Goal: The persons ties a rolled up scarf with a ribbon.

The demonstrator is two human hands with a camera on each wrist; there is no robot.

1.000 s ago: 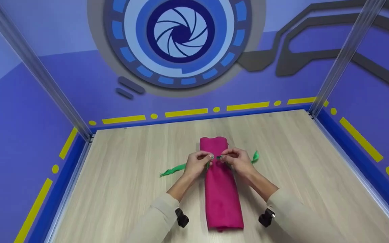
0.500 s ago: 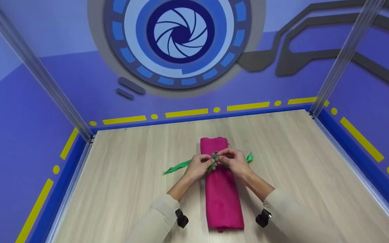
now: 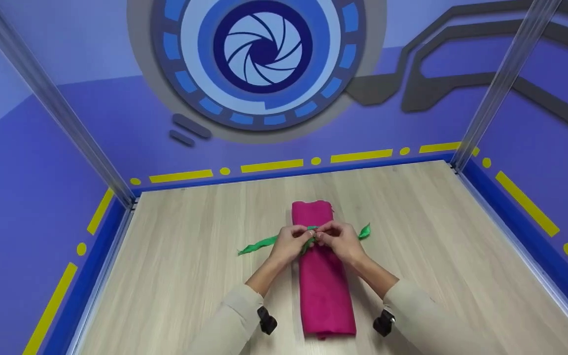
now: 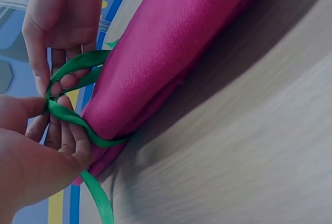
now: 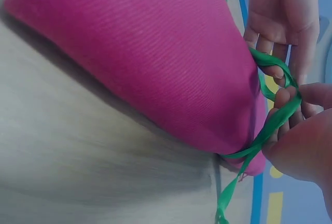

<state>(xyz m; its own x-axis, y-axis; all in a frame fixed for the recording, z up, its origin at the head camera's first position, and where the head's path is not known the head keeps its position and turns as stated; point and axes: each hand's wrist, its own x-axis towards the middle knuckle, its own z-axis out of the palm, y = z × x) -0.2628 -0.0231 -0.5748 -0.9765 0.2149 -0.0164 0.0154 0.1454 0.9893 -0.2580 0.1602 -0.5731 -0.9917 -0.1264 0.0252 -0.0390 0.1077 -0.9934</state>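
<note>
A rolled pink cloth point(image 3: 324, 286) lies lengthwise in the middle of the wooden tabletop point(image 3: 190, 276). A green ribbon point(image 3: 257, 245) runs round its far part, and its loose ends trail out left and right. My left hand point(image 3: 298, 236) and right hand point(image 3: 331, 236) meet on top of the roll, each pinching the ribbon where it crosses. In the left wrist view the ribbon point(image 4: 72, 117) loops between the fingers of both hands beside the pink cloth point(image 4: 171, 42). The right wrist view shows the ribbon point(image 5: 270, 125) pulled snug round the pink cloth point(image 5: 155, 58).
Blue-purple walls point(image 3: 32, 187) with yellow marks close in the tabletop on three sides. Metal posts point(image 3: 503, 84) rise from the two far corners. Bare wood lies to both sides of the roll. Black wrist mounts point(image 3: 266, 320) sit near the front edge.
My hands have drawn closer together over the roll. The small ribbon loop seen half a second ago is now covered by my fingers, and the right ribbon end has pulled in slightly.
</note>
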